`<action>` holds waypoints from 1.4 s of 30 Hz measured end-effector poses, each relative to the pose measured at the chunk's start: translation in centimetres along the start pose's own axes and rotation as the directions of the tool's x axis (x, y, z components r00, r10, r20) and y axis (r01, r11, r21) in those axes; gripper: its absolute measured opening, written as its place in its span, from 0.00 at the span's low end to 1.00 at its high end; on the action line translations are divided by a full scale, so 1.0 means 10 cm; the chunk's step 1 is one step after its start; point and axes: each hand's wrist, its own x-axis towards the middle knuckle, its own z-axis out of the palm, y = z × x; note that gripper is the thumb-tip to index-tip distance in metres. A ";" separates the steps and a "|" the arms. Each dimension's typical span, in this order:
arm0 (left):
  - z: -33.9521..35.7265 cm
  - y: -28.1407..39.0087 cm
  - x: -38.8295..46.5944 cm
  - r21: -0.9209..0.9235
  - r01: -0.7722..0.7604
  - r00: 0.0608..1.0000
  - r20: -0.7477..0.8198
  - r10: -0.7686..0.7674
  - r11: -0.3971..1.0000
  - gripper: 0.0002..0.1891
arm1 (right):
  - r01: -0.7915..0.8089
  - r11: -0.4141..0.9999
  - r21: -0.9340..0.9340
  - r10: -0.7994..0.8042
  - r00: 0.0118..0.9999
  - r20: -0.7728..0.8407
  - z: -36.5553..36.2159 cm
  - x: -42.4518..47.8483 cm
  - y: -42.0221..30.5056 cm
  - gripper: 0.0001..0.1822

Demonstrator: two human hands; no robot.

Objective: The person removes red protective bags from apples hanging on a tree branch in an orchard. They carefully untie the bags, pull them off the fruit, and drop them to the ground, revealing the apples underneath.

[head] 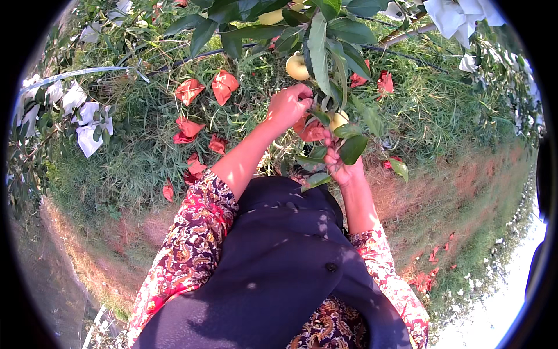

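Note:
My left hand (288, 104) is raised to the leafy branch, thumb and fingers drawn together beside the leaves. Whether anything is pinched between them is hidden. Just above it hangs a pale yellow apple (297, 68). A second pale apple (338, 120) hangs lower, partly behind leaves. Below this apple, my right hand (342, 168) has curled fingers, partly covered by a green leaf (353, 149). A crumpled red paper (312, 131) lies between the hands, against the right fingertips; its grip cannot be made out.
Several red papers (224, 86) lie in the grass (144, 144). White fruit bags (89, 135) hang on branches at the left, with more white bags (453, 17) at upper right. A dark hose or wire (196, 56) crosses behind the branch. Leaves (320, 52) overhang the hands.

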 end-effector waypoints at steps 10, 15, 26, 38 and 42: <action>0.07 0.01 -0.19 0.287 -0.464 0.866 -0.052 0.497 0.838 0.05 | 0.002 0.996 -0.092 -0.003 1.000 -0.006 0.01 -0.03 -0.06 0.15; -0.05 -0.13 -0.25 0.181 -0.437 0.878 -0.128 0.462 0.881 0.08 | -0.011 0.994 -0.111 0.007 0.999 -0.037 0.03 -0.04 -0.12 0.17; -0.19 -0.40 -0.47 0.082 -0.210 0.940 -0.258 0.225 0.974 0.12 | -0.001 0.947 -0.322 -0.026 0.997 -0.078 0.13 -0.09 -0.22 0.18; 0.05 -0.05 -0.45 0.062 -0.147 0.979 -0.133 0.154 0.987 0.13 | -0.031 0.933 -0.357 0.009 0.998 -0.062 0.10 -0.03 -0.30 0.17; 0.16 0.08 -0.42 0.017 -0.120 0.993 -0.016 0.120 0.993 0.19 | -0.031 0.919 -0.394 -0.016 0.993 -0.117 0.15 -0.04 -0.28 0.17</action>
